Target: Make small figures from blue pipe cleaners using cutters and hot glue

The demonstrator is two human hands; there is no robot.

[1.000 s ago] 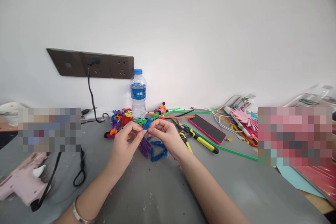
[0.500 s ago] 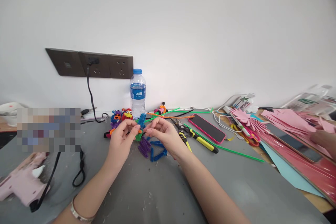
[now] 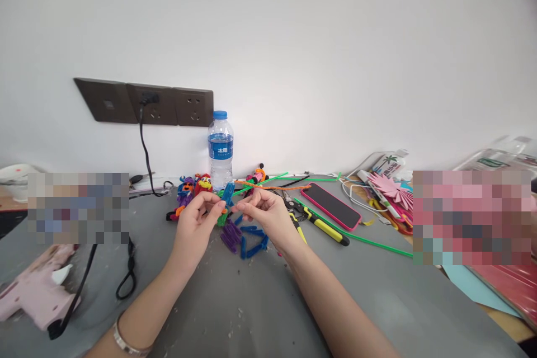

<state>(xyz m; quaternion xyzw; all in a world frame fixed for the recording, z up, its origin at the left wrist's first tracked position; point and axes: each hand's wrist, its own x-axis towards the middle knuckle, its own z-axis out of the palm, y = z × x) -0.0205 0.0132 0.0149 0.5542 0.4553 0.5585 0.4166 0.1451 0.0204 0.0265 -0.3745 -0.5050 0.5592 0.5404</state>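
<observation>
My left hand (image 3: pixel 198 217) pinches a folded blue pipe cleaner piece (image 3: pixel 228 192), with a bit of orange showing at the fingertips. Just to its right, my right hand (image 3: pixel 265 213) has thumb and forefinger pressed together; whatever is between them is too small to make out. Below the hands, a bundle of purple pipe cleaner pieces (image 3: pixel 231 236) and several bent blue pieces (image 3: pixel 254 246) lie on the grey table. Behind the left fingers stand small pipe cleaner figures, one with a red and yellow head (image 3: pixel 204 182).
A water bottle (image 3: pixel 220 151) stands against the wall. To the right lie yellow-handled pliers (image 3: pixel 325 227), a phone in a pink case (image 3: pixel 331 206) and a long green pipe cleaner (image 3: pixel 373 244). A pink glue gun (image 3: pixel 39 296) with a black cord rests at the left.
My right thumb and forefinger have closed together and shifted slightly, near the blue piece. My left hand keeps its pinch almost unmoved. The far-right area is now blurred out.
</observation>
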